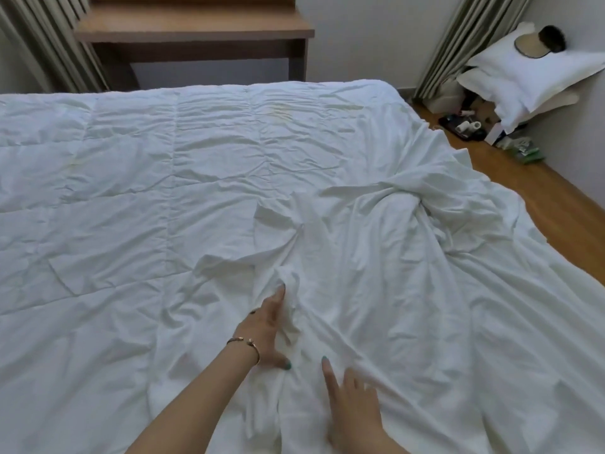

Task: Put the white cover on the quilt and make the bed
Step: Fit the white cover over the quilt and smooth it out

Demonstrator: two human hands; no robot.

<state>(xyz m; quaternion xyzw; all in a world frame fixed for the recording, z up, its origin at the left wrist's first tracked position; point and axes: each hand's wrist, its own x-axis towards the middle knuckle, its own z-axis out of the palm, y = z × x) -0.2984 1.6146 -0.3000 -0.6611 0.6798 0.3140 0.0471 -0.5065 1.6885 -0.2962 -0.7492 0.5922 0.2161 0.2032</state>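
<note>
Reaching forward over the bed, both bare hands work at the near edge of the white cover (pixel 409 273). Right hand (pixel 352 398) lies palm down on the cloth, fingers straight and slightly spread, index fingertip with green polish pointing away; it holds nothing, only presses flat. Left hand (pixel 266 329), a thin bracelet (pixel 244 342) at its wrist, sits just left of it; fingers extended forward along a bunched ridge of the cover, thumb out toward the right hand. Fingertips partly buried in the fold, so cannot tell whether they pinch the cloth or merely push it. The cover is rumpled, gathered into a twisted knot toward the right, its far right edge spilling off the bed onto the wooden floor (pixel 563 204). The quilt (pixel 131 158), stitched in panels, lies spread across the left and far part of the bed, uncovered there, with the cover overlapping its right side. Beyond the bed: a wooden desk (pixel 196 27) against the wall, curtains (pixel 42 37) to either side. Far right corner: stacked white pillows (pixel 530 73) with a hand fan (pixel 533 44) on top, small clutter (pixel 471 122) on the floor beside them.
</note>
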